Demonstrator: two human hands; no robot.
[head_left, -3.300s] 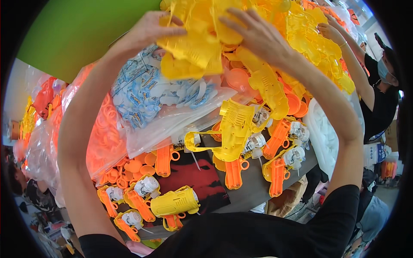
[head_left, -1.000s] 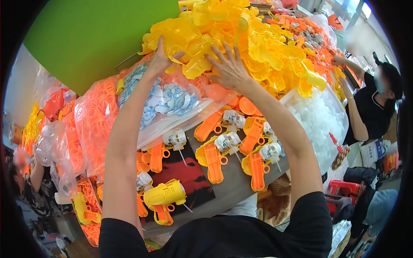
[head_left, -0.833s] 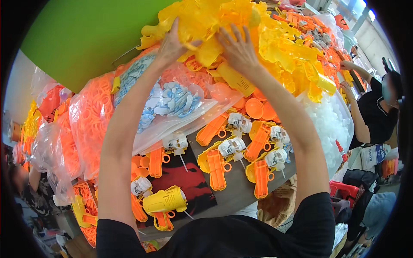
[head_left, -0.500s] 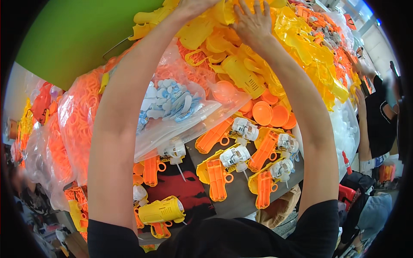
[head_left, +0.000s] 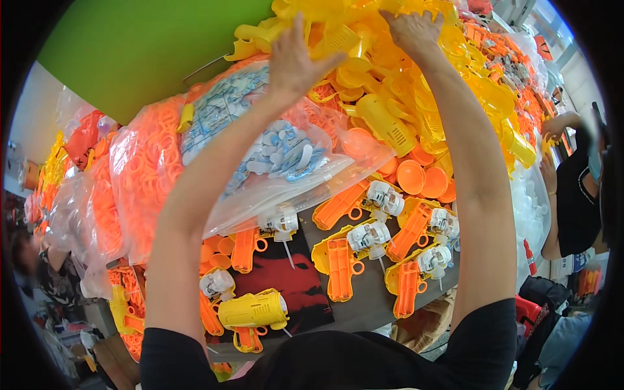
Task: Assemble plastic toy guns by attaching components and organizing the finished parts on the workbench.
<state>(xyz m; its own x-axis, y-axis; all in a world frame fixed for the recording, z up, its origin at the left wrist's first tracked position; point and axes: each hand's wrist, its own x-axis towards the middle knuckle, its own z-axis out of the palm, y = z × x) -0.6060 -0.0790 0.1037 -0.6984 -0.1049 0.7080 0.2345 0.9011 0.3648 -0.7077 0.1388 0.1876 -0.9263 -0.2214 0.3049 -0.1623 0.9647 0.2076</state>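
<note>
My left hand [head_left: 294,68] is raised over the near-left side of a heap of yellow plastic shells [head_left: 385,123]. Its fingers and thumb are apart and nothing is in it. At the top of the same heap my right hand [head_left: 416,32] rests on or just over the shells, fingers spread, seemingly empty. Between my arms, several half-built toy guns lie on the grey table [head_left: 354,315]; one half-built toy gun [head_left: 341,260] shows a yellow shell, an orange grip and a white mechanism. One closed yellow toy gun [head_left: 253,311] lies nearest me.
A clear bag of blue-and-white pieces [head_left: 286,153] and a bag of orange rings [head_left: 143,169] lie left of the heap. Round orange caps [head_left: 422,179] sit behind the toy guns. A green panel [head_left: 149,52] stands at far left. Another person [head_left: 575,188] works at right.
My left hand has come back toward me from the top of the yellow heap. The right hand stays over the heap. The whole view has shifted slightly.
</note>
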